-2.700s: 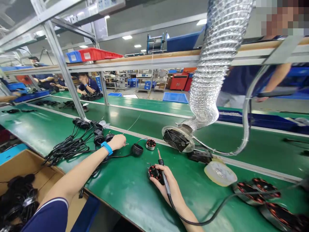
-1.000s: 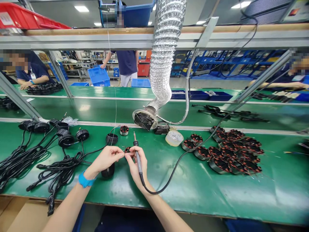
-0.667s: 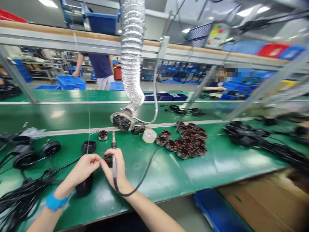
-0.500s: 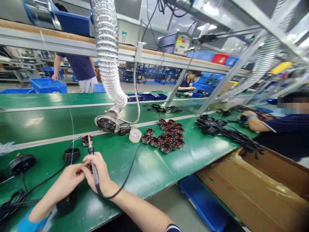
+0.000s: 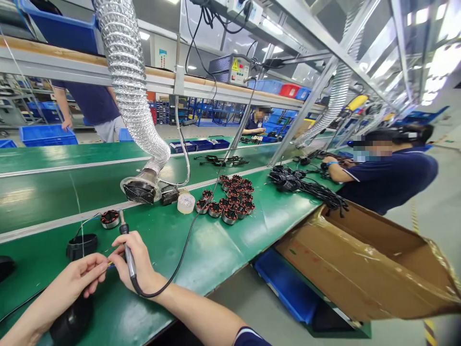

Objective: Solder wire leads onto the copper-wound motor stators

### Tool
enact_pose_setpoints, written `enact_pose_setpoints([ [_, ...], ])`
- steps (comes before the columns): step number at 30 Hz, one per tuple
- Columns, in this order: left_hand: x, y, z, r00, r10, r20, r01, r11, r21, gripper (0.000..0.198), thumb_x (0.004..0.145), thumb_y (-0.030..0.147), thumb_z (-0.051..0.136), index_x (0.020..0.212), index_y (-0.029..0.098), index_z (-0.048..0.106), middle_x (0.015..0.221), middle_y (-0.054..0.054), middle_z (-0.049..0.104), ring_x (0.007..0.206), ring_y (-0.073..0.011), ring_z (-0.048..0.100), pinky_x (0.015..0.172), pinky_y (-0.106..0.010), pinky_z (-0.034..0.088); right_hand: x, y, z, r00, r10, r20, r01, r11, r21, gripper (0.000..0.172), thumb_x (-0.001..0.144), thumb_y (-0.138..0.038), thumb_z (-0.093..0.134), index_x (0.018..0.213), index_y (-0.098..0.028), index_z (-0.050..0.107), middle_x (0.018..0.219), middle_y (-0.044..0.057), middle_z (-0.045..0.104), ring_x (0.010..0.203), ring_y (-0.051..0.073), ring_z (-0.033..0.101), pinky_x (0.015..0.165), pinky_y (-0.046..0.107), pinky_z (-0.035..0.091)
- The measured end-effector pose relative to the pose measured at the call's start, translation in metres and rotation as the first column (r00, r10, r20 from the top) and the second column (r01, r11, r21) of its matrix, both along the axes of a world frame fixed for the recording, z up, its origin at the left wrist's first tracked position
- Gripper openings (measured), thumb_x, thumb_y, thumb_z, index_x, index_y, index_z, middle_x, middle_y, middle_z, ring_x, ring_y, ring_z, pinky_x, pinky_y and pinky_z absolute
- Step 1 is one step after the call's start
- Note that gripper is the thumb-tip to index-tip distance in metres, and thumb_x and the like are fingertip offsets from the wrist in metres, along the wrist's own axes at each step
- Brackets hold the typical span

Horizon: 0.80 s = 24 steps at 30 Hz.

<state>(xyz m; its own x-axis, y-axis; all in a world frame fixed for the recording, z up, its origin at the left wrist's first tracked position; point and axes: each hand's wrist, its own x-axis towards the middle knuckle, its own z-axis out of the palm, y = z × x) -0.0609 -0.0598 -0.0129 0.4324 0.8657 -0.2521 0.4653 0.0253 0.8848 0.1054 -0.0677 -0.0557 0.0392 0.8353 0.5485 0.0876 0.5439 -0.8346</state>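
My right hand (image 5: 135, 259) is closed round a soldering iron (image 5: 128, 257), whose tip points up and away. Between its thumb and forefinger and the fingertips of my left hand (image 5: 81, 276) are thin yellow and blue wires (image 5: 111, 264), pinched at the left. Just beyond the iron's tip a copper-wound stator (image 5: 110, 219) lies on the green table, with thin wires running left from it to a black round housing (image 5: 82, 246). Below my left hand sits a dark black object (image 5: 74, 319), partly hidden by that hand.
Several stators (image 5: 230, 204) stand right of a tape roll (image 5: 186, 203). A fan (image 5: 140, 191) under a silver duct (image 5: 129, 86) is at the back. Black cables (image 5: 306, 185) and a cardboard box (image 5: 360, 259) are near a seated person (image 5: 392, 175) at right.
The view has swung right, so the table's objects appear further left. My hands have drawn slightly apart, and the coloured wires between them now show.
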Motion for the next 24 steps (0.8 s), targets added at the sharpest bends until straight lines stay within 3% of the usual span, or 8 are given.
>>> enact_pose_setpoints([
  [8,0.000,0.003,0.005,0.998,0.053,0.026,-0.051,0.997,-0.063,0.052,0.071,0.069,0.064,0.082,0.018,0.065,0.067,0.002,0.056,0.047,-0.0075,0.031,0.048,-0.022,0.026,0.000,0.000,-0.001,1.000,-0.010,-0.011,0.010,1.000,-0.014,0.030,0.074,-0.010,0.063,0.101,-0.023,0.055,0.101,0.001,0.048,0.067,0.009,0.064,0.069,0.024,0.057],
  [17,0.007,0.006,0.005,0.989,0.147,0.019,-0.146,0.988,-0.057,0.048,0.069,0.061,0.068,0.082,0.015,0.065,0.067,0.000,0.058,0.047,-0.0071,0.031,0.047,-0.021,0.019,0.005,0.001,-0.001,1.000,-0.011,-0.004,0.011,1.000,-0.006,0.025,0.077,-0.014,0.062,0.100,-0.022,0.059,0.100,0.001,0.051,0.067,0.010,0.064,0.069,0.025,0.057],
  [20,0.011,0.005,0.006,0.977,0.206,0.047,-0.204,0.978,-0.045,0.044,0.068,0.056,0.068,0.081,0.013,0.065,0.066,-0.001,0.059,0.046,-0.0066,0.032,0.046,-0.021,0.018,0.015,0.002,0.001,0.999,-0.039,-0.032,0.038,0.998,-0.040,0.020,0.084,-0.018,0.058,0.103,-0.022,0.063,0.095,0.002,0.057,0.070,0.011,0.065,0.072,0.025,0.056],
  [24,0.011,0.008,0.005,0.954,0.280,0.102,-0.273,0.959,-0.076,0.039,0.068,0.049,0.068,0.080,0.012,0.065,0.064,-0.001,0.061,0.043,-0.0049,0.031,0.045,-0.021,0.017,0.024,0.008,0.003,0.983,-0.016,-0.182,-0.012,0.988,-0.155,0.030,0.095,-0.030,0.049,0.121,-0.021,0.059,0.090,0.003,0.067,0.071,0.012,0.067,0.073,0.026,0.056],
])
